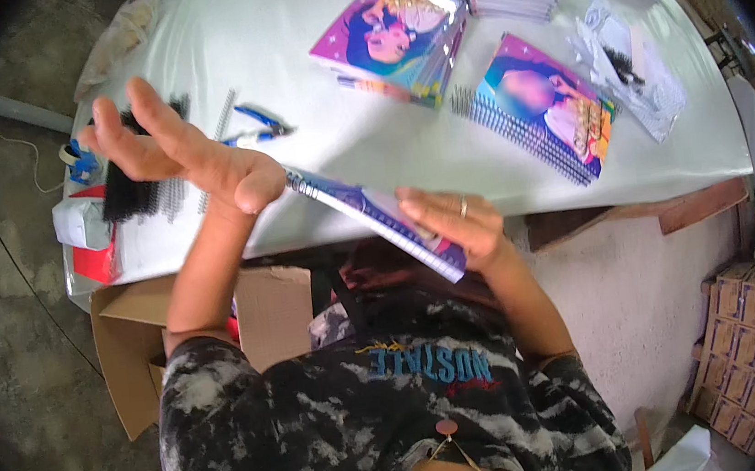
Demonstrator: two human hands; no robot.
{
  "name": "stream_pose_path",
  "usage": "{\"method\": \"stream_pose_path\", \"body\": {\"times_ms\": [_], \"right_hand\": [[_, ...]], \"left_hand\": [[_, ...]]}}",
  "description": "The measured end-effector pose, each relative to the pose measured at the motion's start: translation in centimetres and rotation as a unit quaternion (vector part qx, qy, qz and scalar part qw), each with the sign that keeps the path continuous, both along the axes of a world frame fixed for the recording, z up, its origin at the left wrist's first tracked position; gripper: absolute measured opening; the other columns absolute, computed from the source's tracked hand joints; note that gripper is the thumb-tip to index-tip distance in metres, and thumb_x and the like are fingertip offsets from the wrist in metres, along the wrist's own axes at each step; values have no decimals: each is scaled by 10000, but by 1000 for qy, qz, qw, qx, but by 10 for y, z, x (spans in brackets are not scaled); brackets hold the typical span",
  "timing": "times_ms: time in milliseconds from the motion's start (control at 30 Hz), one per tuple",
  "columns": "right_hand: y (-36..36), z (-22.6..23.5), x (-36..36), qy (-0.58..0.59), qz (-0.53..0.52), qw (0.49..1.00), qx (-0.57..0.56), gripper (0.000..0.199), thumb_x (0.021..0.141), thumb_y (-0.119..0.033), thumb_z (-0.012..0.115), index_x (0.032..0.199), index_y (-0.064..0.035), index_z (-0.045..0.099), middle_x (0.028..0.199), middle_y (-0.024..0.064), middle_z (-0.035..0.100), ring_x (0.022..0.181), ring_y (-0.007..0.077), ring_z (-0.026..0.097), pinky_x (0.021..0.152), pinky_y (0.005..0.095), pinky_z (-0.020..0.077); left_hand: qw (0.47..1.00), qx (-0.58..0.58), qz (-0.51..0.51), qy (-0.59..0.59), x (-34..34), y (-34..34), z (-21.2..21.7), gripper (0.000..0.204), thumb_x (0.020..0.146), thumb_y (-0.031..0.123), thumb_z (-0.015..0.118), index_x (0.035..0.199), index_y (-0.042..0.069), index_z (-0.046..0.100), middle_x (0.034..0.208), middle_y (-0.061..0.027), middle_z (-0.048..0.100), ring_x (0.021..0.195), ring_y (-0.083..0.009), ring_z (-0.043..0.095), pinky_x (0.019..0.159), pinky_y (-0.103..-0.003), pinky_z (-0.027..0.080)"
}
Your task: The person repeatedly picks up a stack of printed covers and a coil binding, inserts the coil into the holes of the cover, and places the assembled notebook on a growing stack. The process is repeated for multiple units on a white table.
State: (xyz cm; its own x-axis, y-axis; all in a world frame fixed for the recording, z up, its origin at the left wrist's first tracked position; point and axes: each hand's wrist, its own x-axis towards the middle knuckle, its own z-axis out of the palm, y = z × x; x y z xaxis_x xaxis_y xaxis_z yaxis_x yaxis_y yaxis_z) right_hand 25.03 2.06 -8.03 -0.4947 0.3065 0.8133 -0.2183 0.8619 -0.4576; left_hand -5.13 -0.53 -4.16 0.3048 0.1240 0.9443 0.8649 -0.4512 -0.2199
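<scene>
While the right hand (461,227) clamped the notebook (377,213) over the near edge of the table (681,148), the left hand (219,171), fingers spread apart, hung at the spine's upper end, perhaps touching it. Fitting the spiral binding (301,184) seemed in hand; the next move likely called for holding that edge steady.

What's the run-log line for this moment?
left hand: open, at far end of spiral notebook | right hand: holding it | table: pliers, black coils, notebook stacks
</scene>
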Motion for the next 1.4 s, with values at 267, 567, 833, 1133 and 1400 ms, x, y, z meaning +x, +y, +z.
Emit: {"method": "stream_pose_path", "body": {"times_ms": [267,567,833,1133,1400], "right_hand": [[5,-4,7,5,-11,1000,-25,344,716,-54,653,1036,63,606,967,219,638,836,305,660,719,342,532],[1,3,7,-5,-25,999,-35,328,717,-30,659,1026,68,610,970,219,638,842,299,660,725,340,532],[3,-6,6,5,-47,998,-39,290,750,-37,639,1012,84,608,941,219,648,834,296,665,748,336,527],[11,1,9,-15,-60,985,-164,297,768,-4,632,1061,35,607,1022,175,642,900,251,650,783,289,503],[3,7,2,-11,-33,974,-225,386,753,84,573,1128,-7,588,1096,140,623,983,218,623,840,290,480]], "left_hand": [[999,-37,-33,-4,90,-15,-4,1142,667,797,441,1368,-58,155,1376,-280,232,1306,-465,113,1051,-579,1],[986,-156,-17,-51,94,-27,-50,1077,713,817,295,1407,5,160,1413,-305,135,1327,-461,86,1030,-606,6],[996,-66,-11,-58,85,-14,-23,1082,667,814,395,1381,15,247,1423,-278,158,1314,-490,93,1011,-654,21],[986,-150,-65,-21,106,-6,-7,707,716,620,561,1121,41,553,1123,-191,523,999,-355,518,817,-502,391],[997,-34,-20,-59,106,33,42,399,851,480,475,818,90,552,863,-97,496,825,-260,500,766,-365,352]]}}
